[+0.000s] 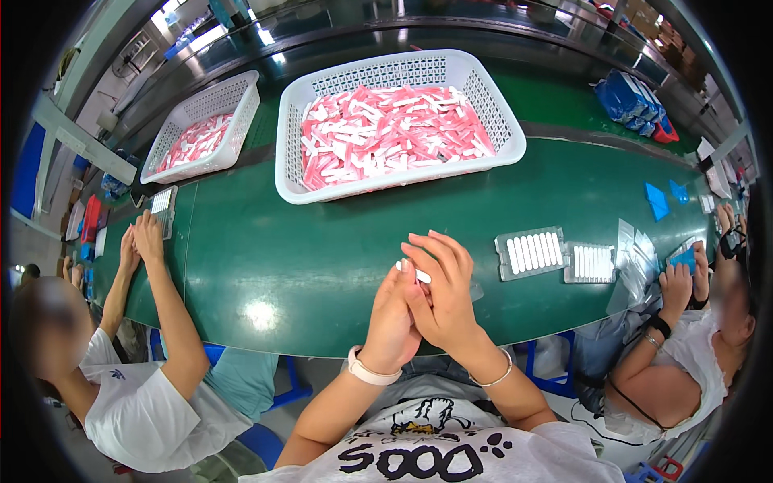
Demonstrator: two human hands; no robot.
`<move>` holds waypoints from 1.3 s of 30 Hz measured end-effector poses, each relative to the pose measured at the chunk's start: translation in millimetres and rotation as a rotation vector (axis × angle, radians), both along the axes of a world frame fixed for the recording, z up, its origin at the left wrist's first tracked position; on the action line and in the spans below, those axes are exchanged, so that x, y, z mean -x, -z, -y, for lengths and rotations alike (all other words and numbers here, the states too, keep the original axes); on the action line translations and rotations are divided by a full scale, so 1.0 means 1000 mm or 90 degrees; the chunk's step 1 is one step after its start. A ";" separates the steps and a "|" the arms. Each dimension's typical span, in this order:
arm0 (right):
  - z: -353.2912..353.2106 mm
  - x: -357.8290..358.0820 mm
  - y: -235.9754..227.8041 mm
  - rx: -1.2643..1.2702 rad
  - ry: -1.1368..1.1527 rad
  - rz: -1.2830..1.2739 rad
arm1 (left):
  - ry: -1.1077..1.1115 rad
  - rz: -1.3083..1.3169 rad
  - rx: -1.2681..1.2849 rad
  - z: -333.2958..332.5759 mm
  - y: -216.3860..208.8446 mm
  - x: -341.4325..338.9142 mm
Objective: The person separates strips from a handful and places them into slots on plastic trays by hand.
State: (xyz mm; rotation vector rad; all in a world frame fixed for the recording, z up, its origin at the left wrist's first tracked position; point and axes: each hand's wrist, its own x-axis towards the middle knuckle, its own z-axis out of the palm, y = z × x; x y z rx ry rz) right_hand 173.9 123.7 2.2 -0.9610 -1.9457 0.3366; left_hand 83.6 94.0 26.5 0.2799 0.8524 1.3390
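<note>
Close together over the near edge of the green table, my left hand (390,318) and my right hand (444,294) meet. Small white sticks (423,276) poke out between them. The left fingers are closed around some of these sticks; how many is hidden by the palms. My right thumb and fingers press on a stick from the other side, its upper fingers loosely curved. Just right of my hands lies a clear tray (502,258) filled with a row of white sticks. A second filled tray (590,263) sits beside it.
A large white basket (283,153) of pink and white pieces stands ahead, with a smaller basket (248,105) at far left. Clear plastic sleeves (634,262) lie right of the trays. Co-workers sit on both sides, a left co-worker's hands (143,241) near another tray. Blue packs (632,98) stand far right.
</note>
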 end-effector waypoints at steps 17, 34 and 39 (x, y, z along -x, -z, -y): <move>0.031 -0.063 0.001 -0.329 -0.091 0.028 | 0.014 0.562 0.078 0.019 0.025 0.044; -0.054 -0.083 -0.006 0.796 -0.280 -0.604 | -0.014 0.194 0.086 0.042 0.008 0.059; -0.044 -0.088 -0.019 0.874 -0.234 -0.664 | 0.025 0.018 0.048 0.042 0.008 0.053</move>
